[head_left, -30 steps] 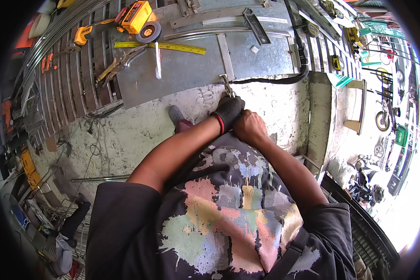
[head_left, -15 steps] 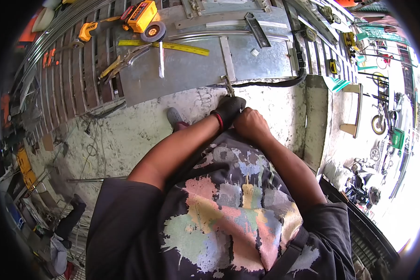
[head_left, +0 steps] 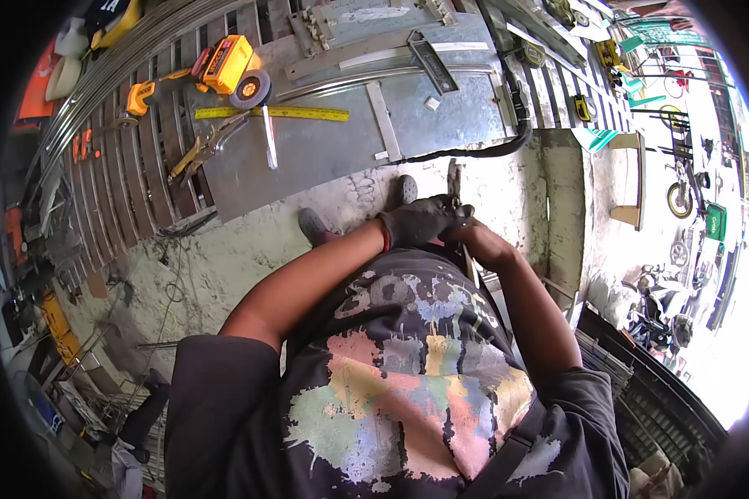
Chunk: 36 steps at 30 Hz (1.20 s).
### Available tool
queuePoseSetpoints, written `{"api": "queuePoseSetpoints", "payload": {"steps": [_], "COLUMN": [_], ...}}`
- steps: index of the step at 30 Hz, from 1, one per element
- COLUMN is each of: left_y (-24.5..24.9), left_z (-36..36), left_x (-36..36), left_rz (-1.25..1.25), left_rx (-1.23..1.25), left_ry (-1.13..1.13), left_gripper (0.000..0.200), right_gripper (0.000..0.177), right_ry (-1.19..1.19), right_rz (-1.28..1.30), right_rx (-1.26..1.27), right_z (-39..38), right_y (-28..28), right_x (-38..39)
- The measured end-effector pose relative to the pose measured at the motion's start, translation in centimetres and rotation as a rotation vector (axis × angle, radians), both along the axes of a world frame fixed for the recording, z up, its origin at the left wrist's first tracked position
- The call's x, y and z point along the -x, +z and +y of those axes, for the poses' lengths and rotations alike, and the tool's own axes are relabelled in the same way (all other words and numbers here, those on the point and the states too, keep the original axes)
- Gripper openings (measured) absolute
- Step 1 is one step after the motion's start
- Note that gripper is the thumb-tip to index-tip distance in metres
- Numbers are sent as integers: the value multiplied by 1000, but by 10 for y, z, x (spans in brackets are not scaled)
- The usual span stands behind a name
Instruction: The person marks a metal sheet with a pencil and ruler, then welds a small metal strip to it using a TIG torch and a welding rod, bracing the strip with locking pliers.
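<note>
My left hand [head_left: 416, 222], in a dark glove with a red band at the wrist, is closed around a plier-like metal tool [head_left: 454, 178]. The tool's jaws point away from me, past the near edge of the metal sheet [head_left: 308, 154]. My bare right hand [head_left: 482, 244] is closed against the left one at the tool's lower end; its exact grip is partly hidden. On the sheet lie a flat metal strip [head_left: 383, 121], a yellow ruler [head_left: 308, 114], a pale slim rod [head_left: 269, 140] and a dark slotted bar [head_left: 433, 62].
A yellow angle grinder [head_left: 227, 65] with a disc rests on the slatted bench [head_left: 145, 158]. Near it lies a clamp-like tool [head_left: 195, 158]. A black cable [head_left: 495, 151] follows the sheet's right edge. A concrete block [head_left: 564, 208] stands at right, beside motorcycles [head_left: 680, 200].
Both hands and the tool have moved right and closer to my body. The tool's jaws have left the end of the metal strip at the sheet's edge.
</note>
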<state>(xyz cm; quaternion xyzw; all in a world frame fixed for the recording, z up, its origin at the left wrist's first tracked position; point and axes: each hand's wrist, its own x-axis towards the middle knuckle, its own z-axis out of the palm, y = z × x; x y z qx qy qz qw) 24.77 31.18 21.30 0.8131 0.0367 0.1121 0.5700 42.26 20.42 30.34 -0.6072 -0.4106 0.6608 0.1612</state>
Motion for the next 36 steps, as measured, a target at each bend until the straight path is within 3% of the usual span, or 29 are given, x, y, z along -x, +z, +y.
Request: {"api": "queuePoseSetpoints", "payload": {"steps": [1, 4, 7, 8, 9, 11, 13, 14, 18, 22, 26, 29, 31, 33, 36], "left_y": [11, 9, 72, 62, 50, 48, 32, 31, 33, 34, 19, 15, 12, 5, 12], "left_z": [6, 17, 50, 52, 55, 63, 67, 67, 72, 71, 67, 66, 64, 62, 63], "left_x": [-2, -1, 26, 37, 47, 66, 74, 74, 69, 57, 51, 47, 47, 46, 47], "left_rz": [183, 284, 352, 292, 220, 290, 369, 386, 661, 694, 614, 638, 679, 716, 563], "left_rx": [-67, -4, 212, -2, -222, -399, -477, -538, -572, -684, -802, -865, -898, -901, -816], "left_ry": [-86, 153, 278, 449, 613, 788, 834, 848, 724, 676, 699, 675, 649, 625, 713], "left_gripper": [38, 35, 25, 23, 23, 17, 29, 33, 54, 52, 40, 30, 30, 34, 26], "right_gripper": [31, 33, 44, 67, 91, 93, 92, 90, 92, 84, 80, 77, 66, 59, 47], "right_ry": [-55, -224, -262, -404, -392, -382, -268, -257, -272, -196, -189, -169, -238, -249, -150], "right_rz": [51, 207, -110, -300, -370, -629, -859, -956, -1057, -1225, -1165, -896, -614, -585, -736], "right_rx": [36, 65, -55, 98, 112, -50, -80, -21, -47, -250, -286, -425, -490, -482, -389], "right_z": [-6, -15, 0, 20, 23, 41, 64, 81, 125, 139, 136, 116, 102, 93, 95], "right_y": [-10, -32, -11, 6, -14, -10, -28, -12, -19, -46, -30, 19, 41, 49, 25], "right_x": [-7, -23, -39, -34, -49, -54, -69, -64, -70, -75, -80, -88, -97, -106, -114]}}
